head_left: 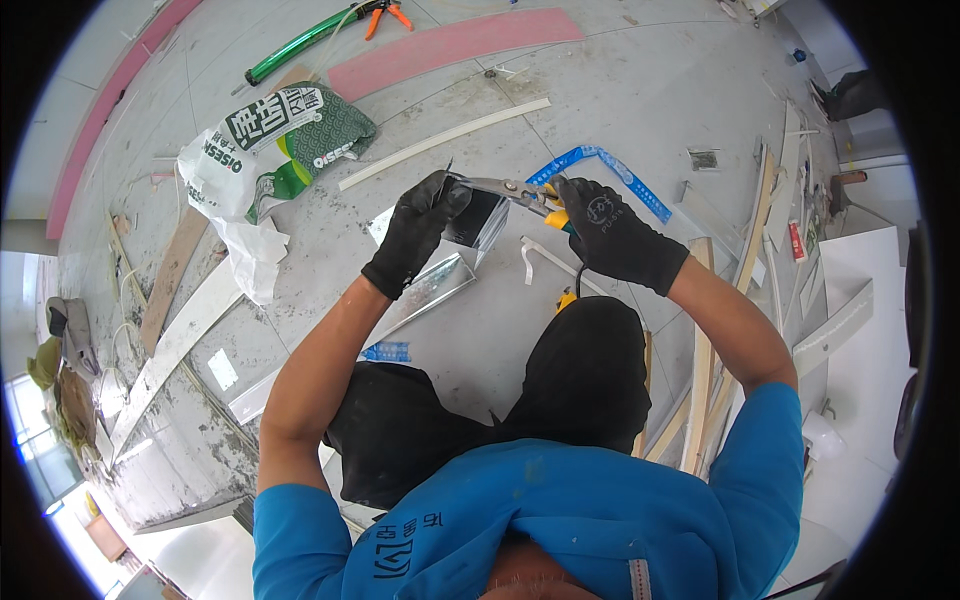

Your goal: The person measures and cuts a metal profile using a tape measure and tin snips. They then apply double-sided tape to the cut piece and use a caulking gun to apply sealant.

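Both my hands wear black gloves. My right hand (622,232) is closed round the yellow handles of a pair of tin snips (512,188), whose grey blades point left toward my other hand. My left hand (415,228) is closed on the edge of a shiny folded metal strip (487,222). The blade tips reach the strip's upper edge beside my left fingers; whether they are biting into it I cannot tell. Below, a long silvery length of metal (432,292) slants down to the left, and its join with the held part is unclear.
A white and green sack (270,150) lies at the far left near a green tube-shaped gun (300,45). A pink strip (455,48) lies beyond. Wooden battens (700,370) are strewn at right, and a blue-wrapped strip (630,182) lies behind my right hand. Another person's dark shoe (852,97) shows far right.
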A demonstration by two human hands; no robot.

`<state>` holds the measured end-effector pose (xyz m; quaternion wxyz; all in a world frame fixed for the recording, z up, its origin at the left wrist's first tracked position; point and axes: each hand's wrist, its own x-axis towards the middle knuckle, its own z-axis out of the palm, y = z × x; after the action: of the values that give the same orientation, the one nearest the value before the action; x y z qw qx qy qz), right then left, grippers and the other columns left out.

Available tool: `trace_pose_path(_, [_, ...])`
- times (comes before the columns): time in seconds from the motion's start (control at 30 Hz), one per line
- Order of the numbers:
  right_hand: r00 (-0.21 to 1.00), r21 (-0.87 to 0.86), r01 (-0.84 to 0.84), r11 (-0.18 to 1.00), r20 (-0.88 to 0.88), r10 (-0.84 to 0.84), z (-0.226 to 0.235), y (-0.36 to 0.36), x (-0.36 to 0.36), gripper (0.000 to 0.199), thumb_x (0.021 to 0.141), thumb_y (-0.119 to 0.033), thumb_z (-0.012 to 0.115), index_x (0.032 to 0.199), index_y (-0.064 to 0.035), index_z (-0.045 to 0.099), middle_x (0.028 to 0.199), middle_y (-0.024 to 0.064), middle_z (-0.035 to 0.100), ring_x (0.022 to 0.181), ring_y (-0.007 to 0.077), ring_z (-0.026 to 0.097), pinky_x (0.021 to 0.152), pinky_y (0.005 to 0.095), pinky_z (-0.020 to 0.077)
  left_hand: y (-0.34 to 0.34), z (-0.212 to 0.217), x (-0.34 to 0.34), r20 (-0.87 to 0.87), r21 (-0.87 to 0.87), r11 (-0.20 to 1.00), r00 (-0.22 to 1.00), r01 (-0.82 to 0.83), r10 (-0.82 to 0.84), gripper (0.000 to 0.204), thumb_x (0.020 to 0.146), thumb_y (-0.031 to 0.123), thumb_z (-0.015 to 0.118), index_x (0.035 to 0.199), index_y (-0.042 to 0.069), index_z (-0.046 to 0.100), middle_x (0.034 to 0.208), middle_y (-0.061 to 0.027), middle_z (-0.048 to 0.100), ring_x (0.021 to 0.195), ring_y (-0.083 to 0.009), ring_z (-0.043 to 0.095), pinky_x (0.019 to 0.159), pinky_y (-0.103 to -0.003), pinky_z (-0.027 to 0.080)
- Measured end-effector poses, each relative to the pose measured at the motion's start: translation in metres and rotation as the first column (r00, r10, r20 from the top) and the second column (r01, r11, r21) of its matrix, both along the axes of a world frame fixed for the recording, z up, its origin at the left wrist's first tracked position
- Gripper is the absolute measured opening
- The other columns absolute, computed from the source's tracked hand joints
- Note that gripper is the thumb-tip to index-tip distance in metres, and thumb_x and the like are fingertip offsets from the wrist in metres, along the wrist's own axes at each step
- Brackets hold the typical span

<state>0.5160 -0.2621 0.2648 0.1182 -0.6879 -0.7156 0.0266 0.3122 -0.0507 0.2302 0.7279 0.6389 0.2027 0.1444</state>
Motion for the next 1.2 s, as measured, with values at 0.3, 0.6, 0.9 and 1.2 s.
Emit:
trace_pose_path(0.3, [0.997,-0.011,0.027,1.000,-0.078,-0.028,-0.009,-0.002,0.001,0.060,0.082,-0.010,0.067,0.132,0.0120,0.044,0.098,0.0243,0.059,0.084,0.0357,0.062,0.073,0.0440,0.0511,0.002,-0.012,0.000,0.031,0.000,1.000,0.999,0.019,-0.018,0.017,0.098,0.022,0.066,0.104,0.006,0.062,0.091,0.0045,0.059,0.084,-0.0044,0.051,0.078,-0.022,0.042])
trace_pose_path(0.6, [0.999,0.137,0.008,0.991,-0.047,-0.002,-0.021,0.007,0.004,0.057,0.082,-0.008,0.066,0.132,0.0097,0.046,0.104,0.0255,0.062,0.090,0.0362,0.065,0.072,0.0429,0.0535,-0.002,-0.004,0.005,0.038,-0.064,0.998,0.999,-0.018,0.021,0.021,0.099,0.028,0.065,0.105,0.008,0.065,0.078,0.0090,0.050,0.066,-0.0013,0.040,0.059,-0.019,0.033])
trace_pose_path(0.9, [0.124,-0.599,0.161,0.784,-0.776,-0.618,-0.007,-0.024,-0.021,0.040,0.096,-0.030,0.065,0.122,0.0001,0.059,0.094,0.0064,0.064,0.082,0.0138,0.061,0.077,0.0294,0.0510,0.005,-0.011,0.003,0.067,-0.131,0.991,0.998,-0.010,0.019,0.019,0.099,0.028,0.064,0.102,0.009,0.065,0.080,0.0104,0.052,0.068,-0.0004,0.040,0.060,-0.019,0.033])
trace_pose_path(1.2, [-0.116,-0.668,-0.075,0.740,-0.731,-0.672,-0.007,-0.038,0.001,0.043,0.096,-0.025,0.065,0.128,0.0030,0.056,0.091,0.0085,0.066,0.079,0.0144,0.066,0.074,0.0265,0.0562,0.007,-0.009,0.003,0.043,-0.117,0.991,0.998,0.057,-0.053,0.019,0.099,0.026,0.063,0.104,0.008,0.065,0.083,0.0090,0.052,0.072,-0.0010,0.041,0.063,-0.019,0.034])
